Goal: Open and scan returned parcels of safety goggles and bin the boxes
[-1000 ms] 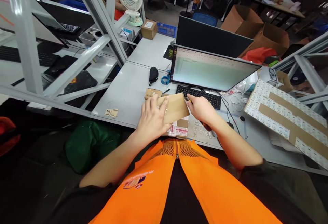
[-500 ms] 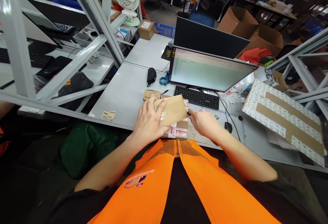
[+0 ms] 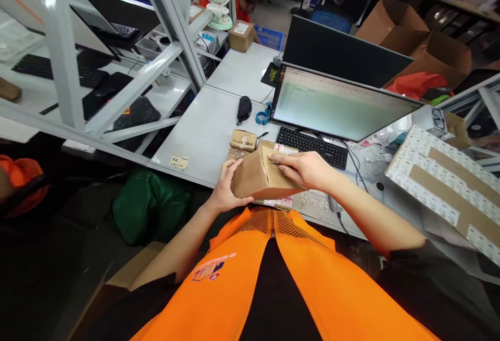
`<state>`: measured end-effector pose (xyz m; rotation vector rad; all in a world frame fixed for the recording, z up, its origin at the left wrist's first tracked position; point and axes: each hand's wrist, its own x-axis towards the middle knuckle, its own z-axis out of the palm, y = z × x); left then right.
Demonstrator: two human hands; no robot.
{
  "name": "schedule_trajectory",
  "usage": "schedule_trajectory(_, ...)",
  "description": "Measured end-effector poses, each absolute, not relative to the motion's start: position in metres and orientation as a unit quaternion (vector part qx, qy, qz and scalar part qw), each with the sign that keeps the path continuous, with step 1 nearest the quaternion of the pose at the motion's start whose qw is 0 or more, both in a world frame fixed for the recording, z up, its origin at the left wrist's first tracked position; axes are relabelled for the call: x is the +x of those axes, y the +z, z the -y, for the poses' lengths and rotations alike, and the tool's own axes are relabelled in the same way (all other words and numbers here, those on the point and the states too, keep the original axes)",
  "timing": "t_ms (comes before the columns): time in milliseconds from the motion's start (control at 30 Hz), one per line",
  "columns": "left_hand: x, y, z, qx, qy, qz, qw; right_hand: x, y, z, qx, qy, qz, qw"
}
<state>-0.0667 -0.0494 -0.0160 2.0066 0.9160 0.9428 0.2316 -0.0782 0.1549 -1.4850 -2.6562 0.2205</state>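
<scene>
A brown cardboard box [image 3: 250, 174] is tilted in front of me at the desk's near edge. My left hand [image 3: 226, 187] is closed around its left end, thumb low and fingers over the top. My right hand [image 3: 310, 169] lies over the box's taped seam, fingers curled on a small knife that is almost wholly hidden; only a dark bit shows under the index finger. Beneath and behind the box are a flat carton with red-and-white tape [image 3: 284, 148] and a small taped carton [image 3: 244, 139].
Behind the boxes are a pen [image 3: 262, 135], a keyboard [image 3: 308, 146] and a monitor [image 3: 344, 104]. A black pouch [image 3: 244, 109] and blue tape ring [image 3: 262, 117] lie farther left. A large patterned carton [image 3: 441, 185] leans at right. Metal frame bars [image 3: 133, 86] border the left.
The box has been turned and tipped so its end and seam face me. My right hand moved from its right edge onto the seam; my left hand shifted lower around the end. The view swung left.
</scene>
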Motion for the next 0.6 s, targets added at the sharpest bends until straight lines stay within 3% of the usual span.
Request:
schedule_trajectory(367,-0.088,-0.037,0.043,0.783,0.372,-0.33,0.373,0.212,0.145,0.081,-0.45,-0.021,0.887,-0.103)
schedule_trajectory(600,-0.117,-0.05,0.032,0.798,0.297,-0.359,0.383,0.272,0.114,0.108,-0.496,-0.019,0.844,-0.204)
